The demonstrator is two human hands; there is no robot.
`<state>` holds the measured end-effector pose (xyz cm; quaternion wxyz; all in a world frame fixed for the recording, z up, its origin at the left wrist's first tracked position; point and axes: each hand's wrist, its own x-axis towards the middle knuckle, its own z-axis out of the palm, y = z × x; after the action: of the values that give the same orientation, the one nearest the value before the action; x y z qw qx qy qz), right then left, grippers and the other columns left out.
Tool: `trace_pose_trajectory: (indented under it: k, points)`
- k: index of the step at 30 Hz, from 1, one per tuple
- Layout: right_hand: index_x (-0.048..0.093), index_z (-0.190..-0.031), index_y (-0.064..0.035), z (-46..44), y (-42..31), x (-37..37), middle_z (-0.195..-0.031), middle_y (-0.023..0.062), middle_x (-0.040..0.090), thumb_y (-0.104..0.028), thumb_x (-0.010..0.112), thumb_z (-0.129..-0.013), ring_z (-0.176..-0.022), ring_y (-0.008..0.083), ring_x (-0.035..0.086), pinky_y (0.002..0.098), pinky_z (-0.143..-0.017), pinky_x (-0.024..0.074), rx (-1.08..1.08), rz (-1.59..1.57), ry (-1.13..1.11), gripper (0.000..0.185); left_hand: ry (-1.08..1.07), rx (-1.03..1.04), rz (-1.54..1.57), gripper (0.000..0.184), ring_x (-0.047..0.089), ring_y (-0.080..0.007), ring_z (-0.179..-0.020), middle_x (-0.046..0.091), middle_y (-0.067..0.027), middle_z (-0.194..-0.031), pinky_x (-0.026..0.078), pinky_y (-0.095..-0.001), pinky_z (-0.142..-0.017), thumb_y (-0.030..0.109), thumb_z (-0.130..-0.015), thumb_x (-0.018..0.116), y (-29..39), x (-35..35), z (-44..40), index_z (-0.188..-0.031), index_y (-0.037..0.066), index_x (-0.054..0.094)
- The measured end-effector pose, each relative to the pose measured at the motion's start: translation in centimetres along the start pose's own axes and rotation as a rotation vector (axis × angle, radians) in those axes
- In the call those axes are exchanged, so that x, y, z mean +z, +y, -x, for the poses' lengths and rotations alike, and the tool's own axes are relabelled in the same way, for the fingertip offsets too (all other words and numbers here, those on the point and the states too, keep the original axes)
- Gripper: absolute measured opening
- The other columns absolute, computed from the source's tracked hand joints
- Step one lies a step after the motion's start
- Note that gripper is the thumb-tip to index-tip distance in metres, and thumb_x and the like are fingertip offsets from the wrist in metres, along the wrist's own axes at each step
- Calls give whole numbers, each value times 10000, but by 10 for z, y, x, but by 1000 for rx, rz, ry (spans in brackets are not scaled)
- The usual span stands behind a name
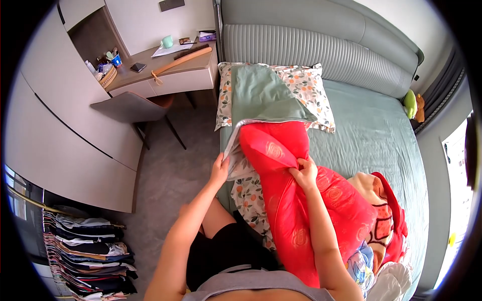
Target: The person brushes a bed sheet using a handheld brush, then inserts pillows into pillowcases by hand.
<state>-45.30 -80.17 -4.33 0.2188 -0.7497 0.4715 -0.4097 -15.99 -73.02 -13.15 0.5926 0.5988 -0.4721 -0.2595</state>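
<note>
Evidently, the left hand (220, 170) is gripping the edge of the green cover (258, 94) while the right hand (305, 174) is pinching the red quilt (281, 200), lying nearer on the bed (374, 118); spreading that edge wide (quilt unbunched) is probably easing the tucking.

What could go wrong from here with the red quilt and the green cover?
The red quilt may bunch up: the right hand grips it in one place, creasing it near the green cover.
The left hand holds only the cover's edge, which could slip free.
The patterned blanket appears to touch the quilt and might be dragged along.
</note>
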Motion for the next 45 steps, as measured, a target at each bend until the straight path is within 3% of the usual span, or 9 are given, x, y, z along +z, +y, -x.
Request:
trace_pose_trajectory:
  k: [9,12,15,21,26,32,39,42,45]
  points:
    - [566,-576,-85,16,-24,54,-740,105,557,-212,667,-555,-731,302,567,406,-616,467,-44,234,-45,163,165,59,-27,109,487,-84,-697,580,-87,-777,414,-247,-615,50,-865,514,112,4,-34,-944,-20,542]
    - [574,-579,-86,13,-20,58,-732,106,562,-213,666,-565,-698,303,570,402,-606,469,35,260,1,158,27,388,-443,193,587,-361,-732,598,-169,-854,468,-390,-575,36,-773,566,136,32,-2,-964,55,593]
    - [591,-597,-76,6,-9,55,-736,109,571,-203,659,-578,-677,312,571,421,-594,458,120,298,-12,146,-199,401,-512,156,569,-335,-663,535,-120,-737,450,-419,-551,69,-762,577,135,49,48,-913,89,543]
    - [650,-643,-113,18,-20,76,-768,108,581,-281,695,-547,-700,291,594,394,-595,494,8,379,-31,198,-46,171,-574,353,584,-383,-671,577,-176,-740,463,-455,-564,325,-779,611,115,31,41,-892,40,435]
    - [643,-644,-109,33,-33,95,-731,97,552,-261,708,-535,-701,273,577,385,-589,485,-88,370,-28,198,-109,-16,-908,313,594,-385,-677,602,-199,-717,470,-449,-577,238,-765,621,73,5,-12,-894,-16,493]
    - [638,-639,-114,41,-39,101,-727,88,540,-220,687,-572,-668,275,551,392,-559,458,-179,328,2,135,-407,259,-308,220,545,-322,-595,511,-196,-634,422,-359,-566,154,-779,610,112,63,7,-835,2,461]
    - [637,-641,-108,56,-58,107,-744,80,521,-189,689,-527,-700,260,548,382,-583,454,-213,344,-97,149,-99,159,-973,950,524,-399,-1008,460,-267,-1181,448,-420,-862,355,-669,701,113,71,-44,-1364,-25,175]
    - [636,-644,-108,65,-63,110,-755,76,519,-190,693,-530,-724,254,544,386,-598,442,-219,335,-153,151,-117,-155,-846,923,562,-382,-950,465,-267,-1199,488,-415,-791,350,-644,724,76,76,-81,-1330,-14,225]
    - [632,-643,-108,69,-65,108,-758,73,515,-188,693,-534,-741,251,536,386,-608,434,-246,328,-174,148,-228,-169,-836,445,639,-316,-790,634,-213,-788,506,-414,-673,233,-713,660,74,58,-117,-1077,-7,577]
